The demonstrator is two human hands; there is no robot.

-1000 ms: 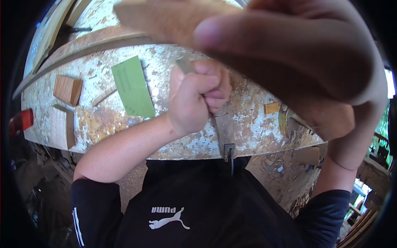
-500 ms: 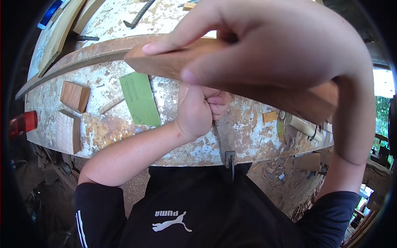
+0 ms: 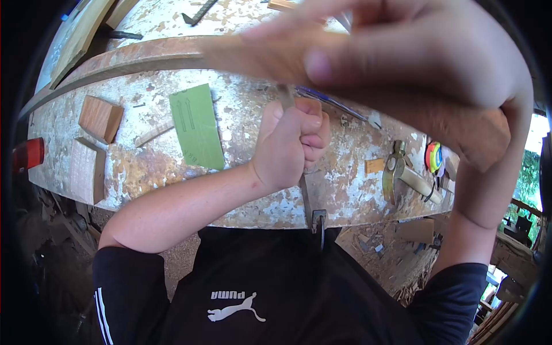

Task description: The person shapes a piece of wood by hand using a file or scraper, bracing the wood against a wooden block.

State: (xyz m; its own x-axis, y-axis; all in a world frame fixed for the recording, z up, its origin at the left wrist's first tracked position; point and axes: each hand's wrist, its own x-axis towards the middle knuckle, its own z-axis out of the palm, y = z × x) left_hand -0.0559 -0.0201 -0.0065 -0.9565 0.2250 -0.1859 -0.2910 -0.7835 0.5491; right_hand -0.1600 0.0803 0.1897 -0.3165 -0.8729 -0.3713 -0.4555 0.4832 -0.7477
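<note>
My right hand (image 3: 420, 57) grips a thick reddish wooden block (image 3: 460, 126), which is raised above the bench, close to the camera, and blurred at its far end. Below and left of it, my left hand (image 3: 293, 138) is closed in a fist around a thin upright piece (image 3: 284, 96); its top pokes out above the fist, just under the block. What that piece is I cannot make out. A dark flat strip (image 3: 306, 198) runs from beneath the fist to a clamp (image 3: 318, 219) at the bench's near edge.
On the worn bench (image 3: 247, 210) lie green sandpaper (image 3: 198, 127), wooden blocks (image 3: 100, 119), a long curved board (image 3: 123, 64), a hammer (image 3: 397, 167), a tape measure (image 3: 433, 157) and a small wood piece (image 3: 374, 166). A red object (image 3: 27, 155) is at the left edge.
My right hand has moved right with the block, and the view has shifted slightly. The piece above my left fist, the hammer head and the tape measure now show.
</note>
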